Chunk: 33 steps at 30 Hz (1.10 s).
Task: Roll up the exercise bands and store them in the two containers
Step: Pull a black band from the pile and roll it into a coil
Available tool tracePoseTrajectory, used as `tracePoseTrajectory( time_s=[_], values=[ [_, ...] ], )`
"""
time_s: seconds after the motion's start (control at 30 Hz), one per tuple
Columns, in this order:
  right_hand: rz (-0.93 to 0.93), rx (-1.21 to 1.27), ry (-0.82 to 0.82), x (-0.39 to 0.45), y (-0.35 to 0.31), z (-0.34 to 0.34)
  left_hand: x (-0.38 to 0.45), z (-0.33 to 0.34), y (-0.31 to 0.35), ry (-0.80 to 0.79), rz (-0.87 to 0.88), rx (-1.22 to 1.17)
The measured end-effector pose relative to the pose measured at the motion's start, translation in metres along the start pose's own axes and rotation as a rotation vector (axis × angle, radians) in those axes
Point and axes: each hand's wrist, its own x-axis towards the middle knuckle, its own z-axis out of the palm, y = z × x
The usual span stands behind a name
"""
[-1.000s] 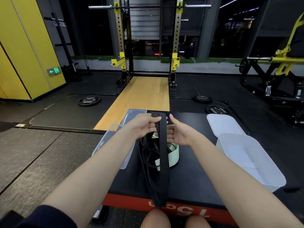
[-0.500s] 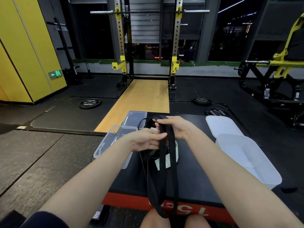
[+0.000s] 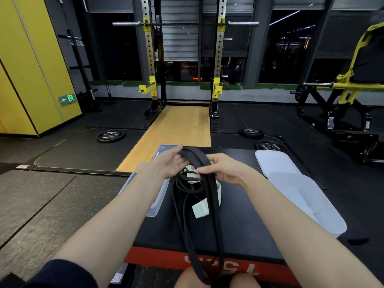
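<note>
A long black exercise band [image 3: 214, 206] loops from my hands down past the box's front edge to my knees. My right hand [image 3: 221, 168] pinches it near its top bend. My left hand [image 3: 169, 164] lies palm up under that bend, fingers nearly straight, supporting it. Below my hands a pale green band [image 3: 200, 208] and thinner black bands [image 3: 182, 185] lie in a heap on the black box top [image 3: 245, 223]. A clear container [image 3: 154, 205] stands at the left edge, partly behind my left forearm. A white container [image 3: 307, 202] stands at the right.
A clear lid [image 3: 164, 149] lies behind the clear container and a white lid [image 3: 274, 162] behind the white one. Beyond the box runs a wooden platform [image 3: 178, 129] with a squat rack [image 3: 182, 59]. Weight plates [image 3: 110, 135] lie on the floor.
The black band's top has been folded over into a curved bend. My left hand went from gripping the band to lying open beneath it; my right hand now pinches it lower down.
</note>
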Motion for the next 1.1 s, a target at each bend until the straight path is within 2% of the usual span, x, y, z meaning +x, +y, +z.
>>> tracePoseTrajectory(
  time_s=[0.13, 0.23, 0.43, 0.53, 0.63, 0.73, 0.8, 0.87, 0.97, 1.03, 1.1],
  values=[
    [0.123, -0.095, -0.015, -0.003, 0.017, 0.000, 0.002, 0.009, -0.006, -0.015, -0.014, 0.105],
    [0.174, -0.064, -0.024, 0.001, 0.025, -0.001, 0.004, 0.013, -0.012, -0.058, 0.024, 0.200],
    [0.190, 0.389, 0.241, 0.010, 0.023, -0.008, -0.007, 0.017, -0.015, -0.240, 0.060, 0.600],
    [0.240, 0.447, 0.369, 0.013, 0.020, -0.008, -0.008, 0.015, -0.027, -0.321, 0.029, 0.749],
    [0.243, 0.483, 0.379, 0.013, 0.021, -0.009, -0.006, 0.006, -0.039, -0.351, -0.015, 0.805],
    [0.150, 0.526, 0.323, 0.012, 0.022, -0.014, -0.004, -0.002, -0.044, -0.374, -0.097, 0.801],
    [0.094, 0.450, 0.298, 0.012, 0.021, -0.016, -0.002, -0.005, -0.042, -0.379, -0.164, 0.742],
    [0.055, 0.343, 0.280, 0.009, 0.018, -0.016, 0.002, -0.005, -0.037, -0.298, -0.187, 0.564],
    [-0.002, 0.260, 0.235, 0.004, 0.017, -0.019, 0.012, -0.003, -0.030, -0.087, -0.139, 0.287],
    [-0.026, 0.215, 0.207, 0.000, 0.019, -0.023, 0.015, 0.001, -0.028, -0.030, -0.130, 0.237],
    [-0.017, 0.146, 0.150, -0.004, 0.022, -0.027, 0.018, 0.008, -0.027, -0.036, -0.139, 0.226]
  ],
)
